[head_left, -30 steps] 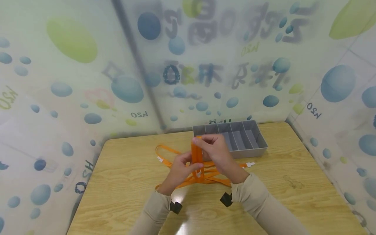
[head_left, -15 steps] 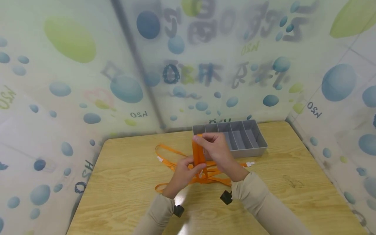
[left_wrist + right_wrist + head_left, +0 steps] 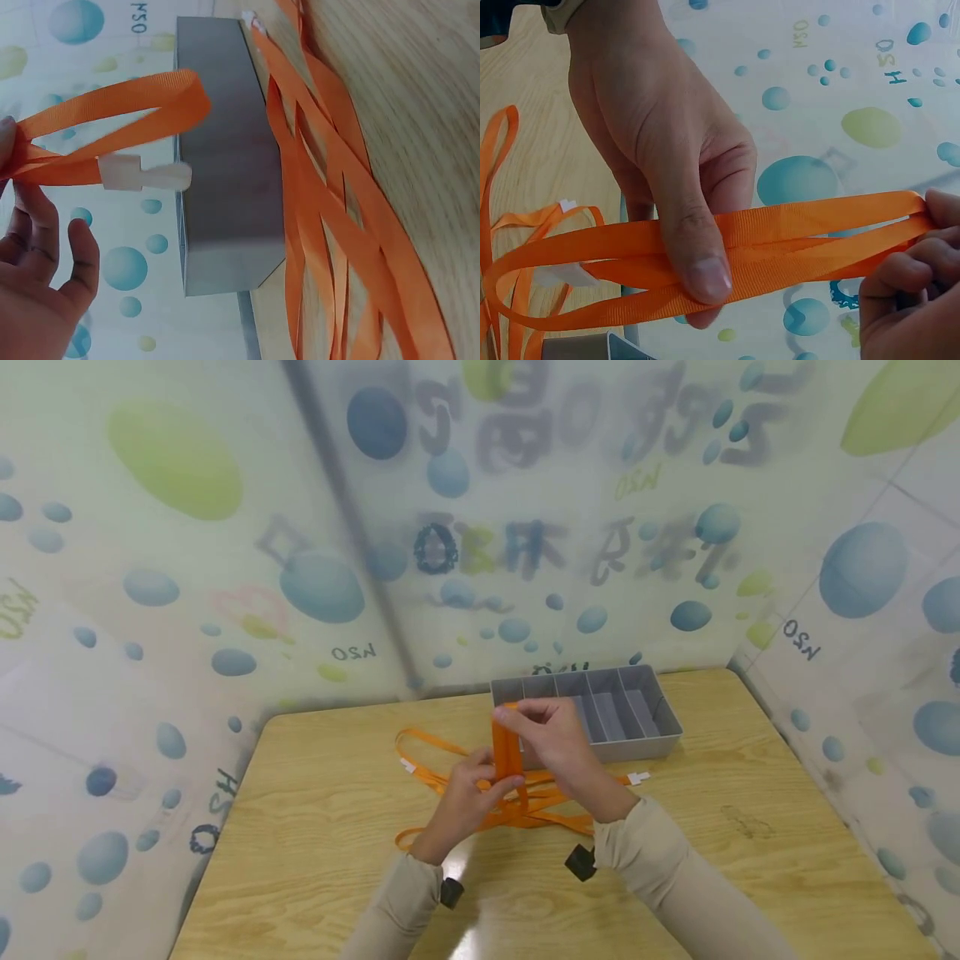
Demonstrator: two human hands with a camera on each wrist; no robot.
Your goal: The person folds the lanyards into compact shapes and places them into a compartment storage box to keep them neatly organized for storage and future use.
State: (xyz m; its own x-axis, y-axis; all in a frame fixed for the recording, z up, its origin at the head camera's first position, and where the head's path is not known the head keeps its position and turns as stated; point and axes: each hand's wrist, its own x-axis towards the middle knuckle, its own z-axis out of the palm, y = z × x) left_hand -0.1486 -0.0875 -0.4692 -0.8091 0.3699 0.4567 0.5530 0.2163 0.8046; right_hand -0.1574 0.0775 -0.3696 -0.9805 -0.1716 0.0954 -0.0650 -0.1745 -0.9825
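Observation:
An orange lanyard [image 3: 507, 745], folded into long loops, is held upright over the table in the head view. At its top end my right hand [image 3: 555, 737] pinches it. Lower down, my left hand [image 3: 463, 789] grips the strap. The right wrist view shows the left thumb [image 3: 697, 255] pressed across the ribbon bands and the right hand [image 3: 911, 292] at the far end. Below the left hand hangs a loop with a white plastic clip [image 3: 142, 173]. More orange lanyards [image 3: 555, 818] lie crossed on the tabletop beneath, one with a white clip [image 3: 639, 778] at its right end.
Behind the hands, a grey divided box [image 3: 626, 749] stands at the table's back edge, partly covered by the right hand. The wooden table [image 3: 315, 843] is enclosed by patterned white curtain walls [image 3: 225, 552]. One lanyard loop [image 3: 420, 739] extends left of the hands.
The left hand has shifted slightly to the right along with the lanyard's lower end, and the hanging loop looks narrower. The right hand stays almost still at the top.

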